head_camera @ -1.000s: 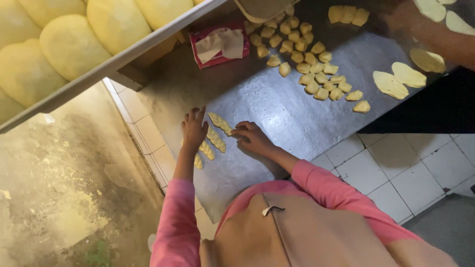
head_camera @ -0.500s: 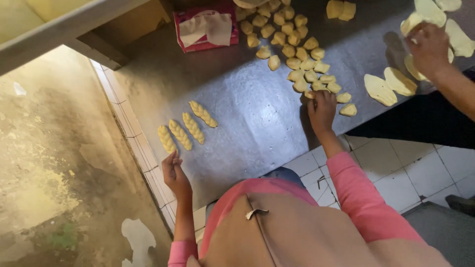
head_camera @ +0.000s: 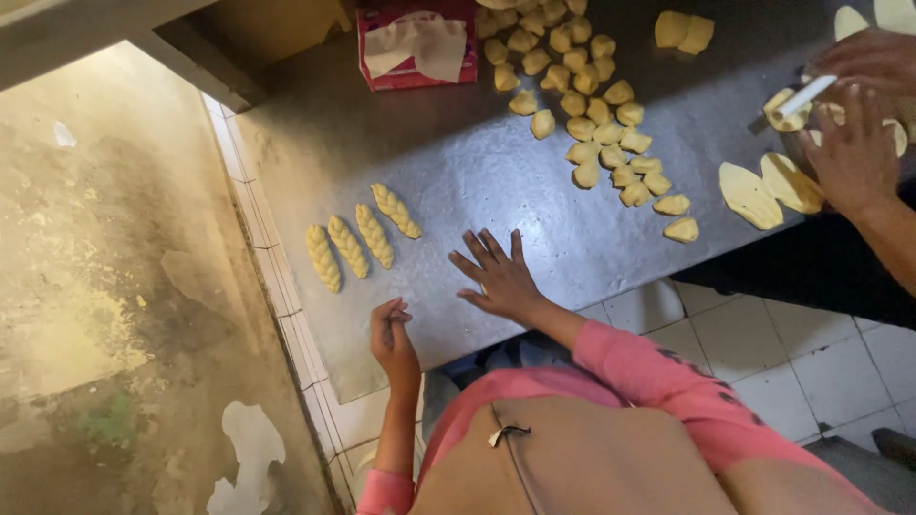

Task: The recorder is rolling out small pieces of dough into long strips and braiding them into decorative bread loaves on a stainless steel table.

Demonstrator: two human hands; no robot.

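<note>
Two hands rest on the dark steel table beside four braided pieces of dough.

The right hand [head_camera: 498, 277] lies flat on the steel table [head_camera: 458, 181] with the fingers spread wide, holding nothing, to the right of the braided dough pieces [head_camera: 361, 236]. The left hand [head_camera: 392, 336] is at the table's near edge, just below those braids, its fingers curled loosely together, and I cannot tell if something small is inside. The four braids lie side by side in a slanted row near the table's left edge. At the far edge stands a red tissue box [head_camera: 417, 43], with white tissue coming out of its open top. Right of the box is a heap of small dough lumps [head_camera: 582, 105]. At the right end of the table, another person's hands [head_camera: 854, 143] hold a white stick over flat oval dough pieces [head_camera: 768, 189].
</note>
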